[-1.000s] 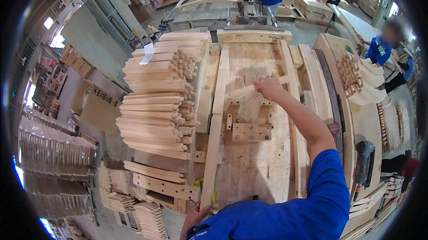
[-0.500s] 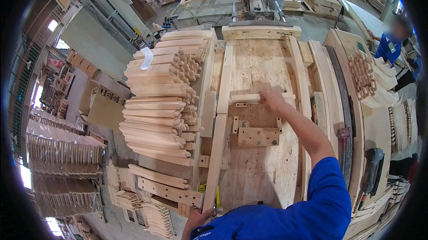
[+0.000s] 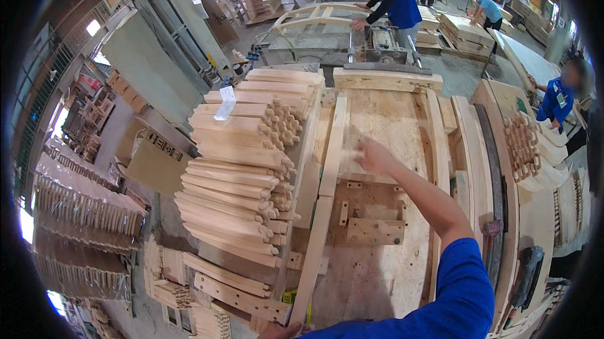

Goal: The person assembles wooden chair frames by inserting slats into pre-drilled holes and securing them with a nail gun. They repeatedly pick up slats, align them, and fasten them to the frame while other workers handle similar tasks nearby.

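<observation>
Right hand (image 3: 372,155) now beside long pale rail (image 3: 322,213)

My right hand (image 3: 374,155) was motion-blurred over the workbench (image 3: 390,118), so its fingers and whatever they touched could not be resolved. My left hand (image 3: 281,330) was cut off by the lower edge, only the knuckles showing at the near end of the long curved wooden rail (image 3: 322,213); its grip could not be judged. My blue sleeve (image 3: 440,301) hid the bench's near corner.
</observation>
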